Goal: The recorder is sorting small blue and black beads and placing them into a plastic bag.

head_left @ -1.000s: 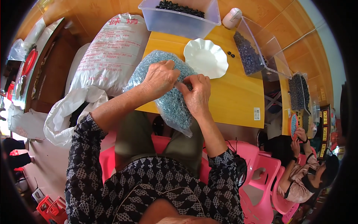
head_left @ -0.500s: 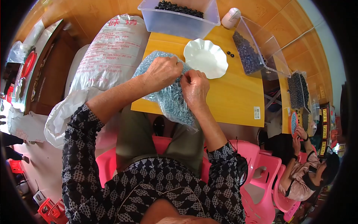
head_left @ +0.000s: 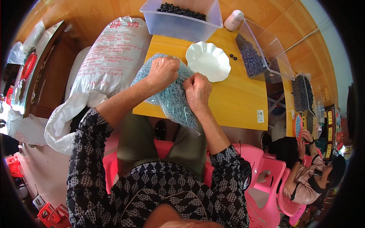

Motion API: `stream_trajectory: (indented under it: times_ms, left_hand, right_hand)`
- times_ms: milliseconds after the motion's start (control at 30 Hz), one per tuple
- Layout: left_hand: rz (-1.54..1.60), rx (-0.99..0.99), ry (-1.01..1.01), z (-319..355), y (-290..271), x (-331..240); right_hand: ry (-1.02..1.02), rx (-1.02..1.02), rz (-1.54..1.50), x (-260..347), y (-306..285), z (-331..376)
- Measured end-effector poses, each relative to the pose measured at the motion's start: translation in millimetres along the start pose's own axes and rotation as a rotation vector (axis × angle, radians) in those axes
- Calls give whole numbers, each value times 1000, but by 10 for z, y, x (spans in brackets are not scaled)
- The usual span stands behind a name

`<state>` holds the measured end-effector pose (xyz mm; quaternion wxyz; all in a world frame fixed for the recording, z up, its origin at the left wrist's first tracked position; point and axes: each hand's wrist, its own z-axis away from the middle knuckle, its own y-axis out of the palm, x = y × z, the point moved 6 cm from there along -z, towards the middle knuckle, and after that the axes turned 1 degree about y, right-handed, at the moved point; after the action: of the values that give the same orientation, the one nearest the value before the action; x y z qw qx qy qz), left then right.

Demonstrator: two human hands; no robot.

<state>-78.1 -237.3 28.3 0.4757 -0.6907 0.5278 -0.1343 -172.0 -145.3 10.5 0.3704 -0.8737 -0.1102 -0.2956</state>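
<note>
A clear plastic bag (head_left: 173,100) full of small blue-grey pieces lies on the yellow table's near left part, its lower corner hanging over the front edge. My left hand (head_left: 163,72) is closed on the upper part of the bag, fingers curled under and partly hidden. Close by on the right, my right hand (head_left: 197,91) pinches the bag's plastic between thumb and fingers. Just beyond my hands stands a white plate (head_left: 208,62) with a wavy rim and nothing on it. The bag's opening cannot be made out.
Behind the plate is a clear bin (head_left: 178,26) of black pieces. Another clear bin (head_left: 262,49) with dark blue pieces sits right, near two black beads (head_left: 233,57) and a pink-white bottle (head_left: 234,20). A large white sack (head_left: 110,57) leans left. A co-worker (head_left: 311,174) sits far right.
My left hand has shifted slightly left, pulling away from my right hand, so the gap between them is wider. Both hands keep hold of the bag.
</note>
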Motion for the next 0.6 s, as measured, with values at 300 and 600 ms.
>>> stream_trajectory:
  times_ms: [300,600]
  left_hand:
    - [92,-137,-83,2,-13,153]
    - [134,-119,-172,25,-41,236]
  right_hand:
    - [-45,-97,-37,-63,-12,27]
    - [96,-77,-89,-211,-47,68]
